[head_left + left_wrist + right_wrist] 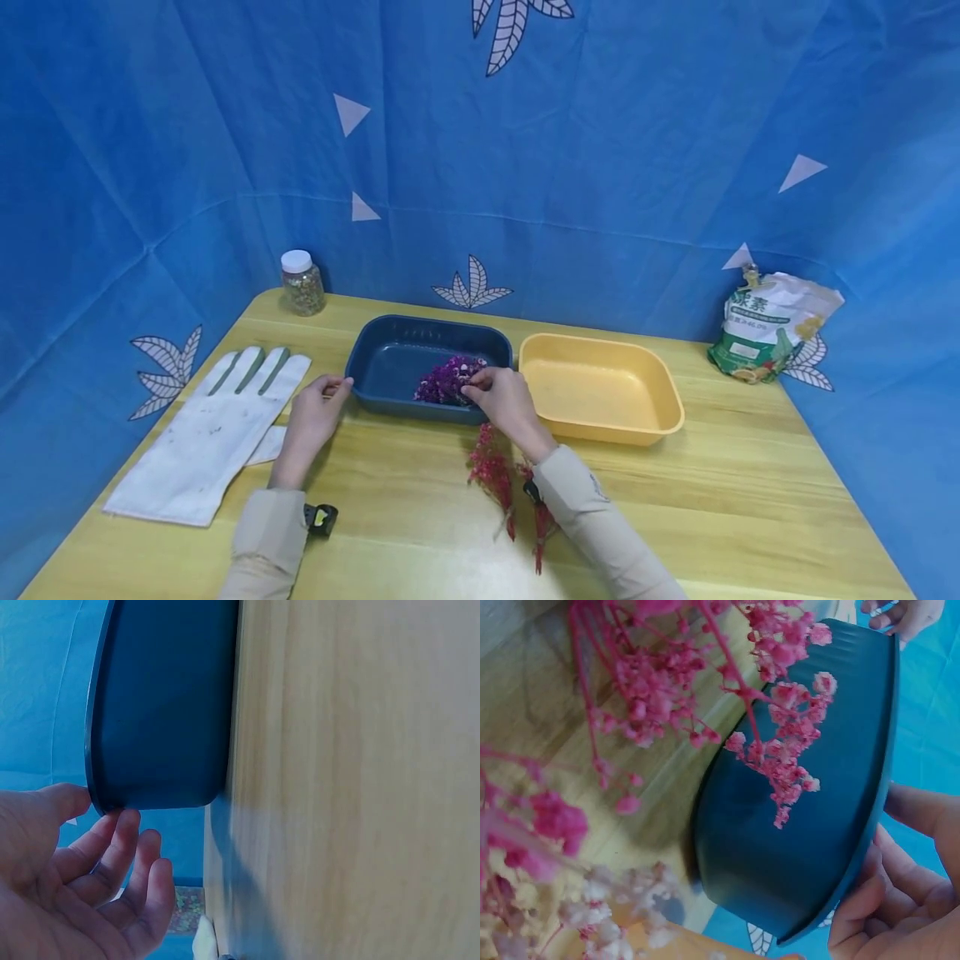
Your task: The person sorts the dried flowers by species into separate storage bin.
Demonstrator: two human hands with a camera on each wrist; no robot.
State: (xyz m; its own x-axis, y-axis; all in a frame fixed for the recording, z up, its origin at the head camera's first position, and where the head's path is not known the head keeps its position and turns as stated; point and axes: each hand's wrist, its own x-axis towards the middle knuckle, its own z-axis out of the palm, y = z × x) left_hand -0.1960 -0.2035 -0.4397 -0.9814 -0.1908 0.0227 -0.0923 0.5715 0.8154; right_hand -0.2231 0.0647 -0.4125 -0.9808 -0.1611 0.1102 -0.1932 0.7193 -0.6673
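The dark blue basin (390, 407) stands on the table with a bunch of purple flowers (450, 379) lying in its right part. At the basin's left end, my left hand (318, 417) pinches the rim between thumb and fingertips; the left wrist view shows the other fingers loosely bent. My right hand (510, 408) holds the rim near the right end, its thumb and bent fingers at the edge in the right wrist view. Two bunches of pink dried flowers (491, 475) lie just in front, one partly hidden under my right wrist.
A yellow basin (660, 417) stands right beside the blue one. White gloves (187, 450) lie at the left. A lidded jar (303, 287) is at the back left, and a green-white bag (765, 329) at the back right, against the blue curtain.
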